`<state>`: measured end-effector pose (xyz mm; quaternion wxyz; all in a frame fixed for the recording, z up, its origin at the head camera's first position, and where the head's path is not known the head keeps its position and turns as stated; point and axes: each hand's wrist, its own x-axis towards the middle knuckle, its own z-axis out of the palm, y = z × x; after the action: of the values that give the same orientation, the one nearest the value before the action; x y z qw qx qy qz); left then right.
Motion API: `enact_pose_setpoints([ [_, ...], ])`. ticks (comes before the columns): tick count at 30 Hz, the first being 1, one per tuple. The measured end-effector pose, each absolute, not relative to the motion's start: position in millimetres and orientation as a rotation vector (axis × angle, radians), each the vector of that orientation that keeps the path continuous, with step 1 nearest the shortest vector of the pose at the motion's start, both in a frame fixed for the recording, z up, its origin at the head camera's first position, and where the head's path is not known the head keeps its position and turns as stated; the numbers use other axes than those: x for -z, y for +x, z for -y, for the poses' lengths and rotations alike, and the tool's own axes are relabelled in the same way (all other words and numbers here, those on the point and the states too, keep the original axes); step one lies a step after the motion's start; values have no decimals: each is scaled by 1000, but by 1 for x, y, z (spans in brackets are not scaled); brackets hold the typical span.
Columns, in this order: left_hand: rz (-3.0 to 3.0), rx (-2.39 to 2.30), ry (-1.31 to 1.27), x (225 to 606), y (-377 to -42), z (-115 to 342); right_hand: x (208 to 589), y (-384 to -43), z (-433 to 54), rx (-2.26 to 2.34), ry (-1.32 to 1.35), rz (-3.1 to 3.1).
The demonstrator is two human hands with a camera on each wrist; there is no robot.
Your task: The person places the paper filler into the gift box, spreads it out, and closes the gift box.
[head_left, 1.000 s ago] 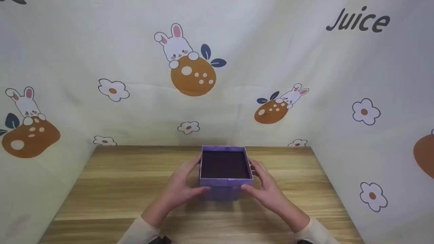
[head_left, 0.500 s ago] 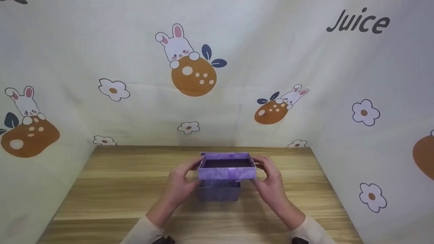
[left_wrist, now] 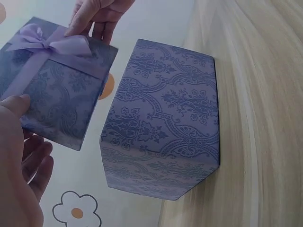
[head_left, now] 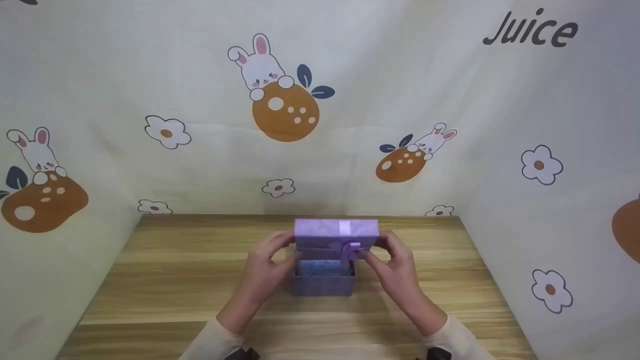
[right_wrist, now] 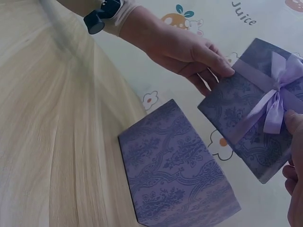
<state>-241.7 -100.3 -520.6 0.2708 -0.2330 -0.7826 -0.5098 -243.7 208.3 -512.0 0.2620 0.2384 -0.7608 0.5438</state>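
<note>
A purple box lid [head_left: 336,232] with a satin ribbon and bow [right_wrist: 277,90] is held tilted above a matching purple gift box [head_left: 322,286]. My left hand [head_left: 270,270] grips the lid's left side, thumb on the ribboned face and fingers behind. On the opposite side, my right hand [head_left: 399,270] pinches it the same way, its thumb beside the bow. The box, patterned with darker scrolls in the left wrist view, stands uncovered on the table. Something blue and speckled [head_left: 320,267] shows inside it; the rest of the interior is hidden by the lid.
The wood-grain table [head_left: 190,280] extends to both sides of the box. A pale curtain [head_left: 200,165] printed with rabbits, oranges and flowers closes off the back and both sides. Dark wrist straps sit at the sleeve cuffs [head_left: 215,340].
The lid has turned over in both hands: its dark inside faced up, and now its ribboned top shows. The box's opening and blue inside have come into view. The box itself stays put.
</note>
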Motion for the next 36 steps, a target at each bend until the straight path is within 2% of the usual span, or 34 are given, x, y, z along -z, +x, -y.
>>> enact_pose_setpoints([
  [16, 2105, 1490, -593, 522, -237, 99, 512, -246, -208, -1323, 816, 2025],
  [24, 2254, 1603, -569, 518, -235, 106, 513, -247, -212, -1411, 1048, 2194],
  [32, 2565, 1469, -649, 520, -239, 112, 516, -248, -214, -1466, 868, 2434],
  [36, 2636, 1425, -587, 526, -241, 111, 524, -253, -214, -1502, 782, 2483],
])
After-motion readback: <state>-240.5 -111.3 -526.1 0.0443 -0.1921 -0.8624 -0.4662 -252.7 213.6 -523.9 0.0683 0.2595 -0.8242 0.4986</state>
